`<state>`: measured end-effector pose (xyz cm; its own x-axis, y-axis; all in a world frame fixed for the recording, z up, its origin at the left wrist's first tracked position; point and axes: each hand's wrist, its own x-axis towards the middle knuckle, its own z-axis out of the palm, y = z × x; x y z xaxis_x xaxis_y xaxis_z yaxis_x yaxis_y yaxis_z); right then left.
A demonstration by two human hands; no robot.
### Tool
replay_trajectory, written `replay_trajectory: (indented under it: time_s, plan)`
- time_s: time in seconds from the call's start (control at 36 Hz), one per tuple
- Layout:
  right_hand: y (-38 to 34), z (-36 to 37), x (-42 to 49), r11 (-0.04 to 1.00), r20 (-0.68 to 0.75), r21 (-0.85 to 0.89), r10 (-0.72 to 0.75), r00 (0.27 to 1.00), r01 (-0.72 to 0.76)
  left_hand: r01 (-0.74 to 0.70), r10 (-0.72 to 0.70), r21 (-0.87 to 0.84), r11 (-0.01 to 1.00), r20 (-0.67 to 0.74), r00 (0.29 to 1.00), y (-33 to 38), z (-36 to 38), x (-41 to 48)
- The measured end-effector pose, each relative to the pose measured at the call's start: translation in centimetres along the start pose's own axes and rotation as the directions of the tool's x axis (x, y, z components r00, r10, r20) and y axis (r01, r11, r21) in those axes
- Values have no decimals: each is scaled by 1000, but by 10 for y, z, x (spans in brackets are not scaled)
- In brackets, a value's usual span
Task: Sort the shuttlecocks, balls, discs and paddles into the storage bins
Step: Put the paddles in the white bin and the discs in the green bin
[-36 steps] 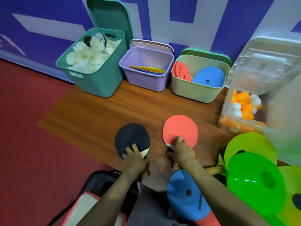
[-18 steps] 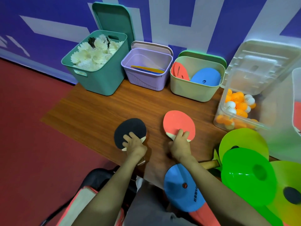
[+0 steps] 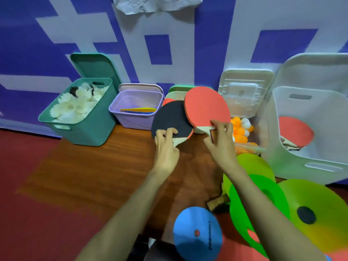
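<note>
Rubber-faced and round, two flat paddles are hanging mid-frame. The left hand (image 3: 165, 147) is pinching the black paddle (image 3: 169, 117) at its pale wooden neck, and the right hand (image 3: 221, 142) is gripping the red paddle (image 3: 207, 106) likewise, with the blades' edges overlapping. Such shallow holds are risking a twist or a slip. The stiff blades are also liable to clack together, or to clip the clear ball box (image 3: 252, 147) on the way to the smooth white bin (image 3: 301, 161) at right, where another red paddle is lying. Glossy, thin green discs (image 3: 320, 200) are crowding the lower right of the wood-grained bench (image 3: 94, 166).
</note>
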<state>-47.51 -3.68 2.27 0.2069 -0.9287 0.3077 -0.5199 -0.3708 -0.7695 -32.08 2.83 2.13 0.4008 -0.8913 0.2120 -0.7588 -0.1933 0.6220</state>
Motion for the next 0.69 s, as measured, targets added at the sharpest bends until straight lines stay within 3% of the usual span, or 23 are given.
replay_trajectory:
  time_s: [0.19,0.42,0.58,0.69]
  plan:
    - [51,-81,28,987,-229,-75,121,966,-142,-159,160,-27,987,53,986,76,44,46]
    - [131,-162,57,904,-290,-204,310,906,-375,-231,237,-56,971,170,956,150,97,70]
    - [187,-189,76,798,-180,-323,476,861,-509,-343,343,-48,938,280,897,195,132,78]
    - [220,-192,82,752,-11,-441,541,841,-490,-373,385,-103,922,333,861,222,153,83]
